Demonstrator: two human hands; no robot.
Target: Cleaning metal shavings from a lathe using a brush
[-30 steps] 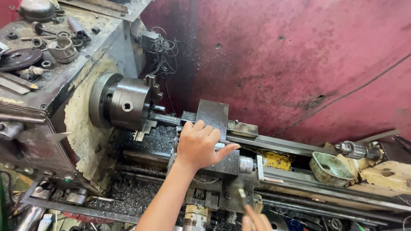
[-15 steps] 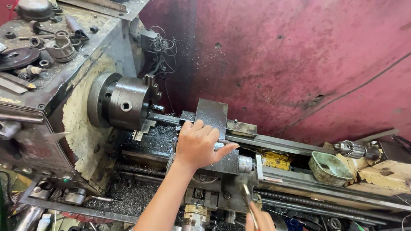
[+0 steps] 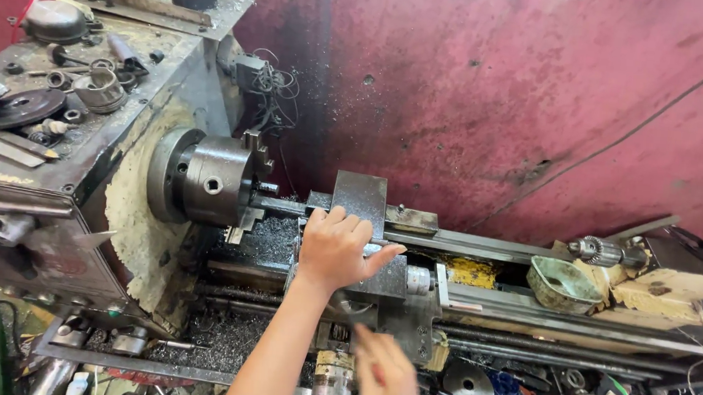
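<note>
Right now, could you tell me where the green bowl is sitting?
In the head view, the green bowl sits on the lathe bed at the right, beside the drill chuck.

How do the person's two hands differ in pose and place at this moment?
The left hand lies flat, fingers spread, on top of the lathe carriage; the right hand sits lower, at the carriage's front, blurred. The left hand shows sharply with nothing visibly gripped; whether the right hand holds anything cannot be told. Both are bare.

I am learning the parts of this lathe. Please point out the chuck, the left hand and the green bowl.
chuck (image 3: pixel 216 180): head view, on its round steel side.
left hand (image 3: pixel 335 249): head view, on its back.
green bowl (image 3: pixel 563 284): head view, on its near rim.
</note>
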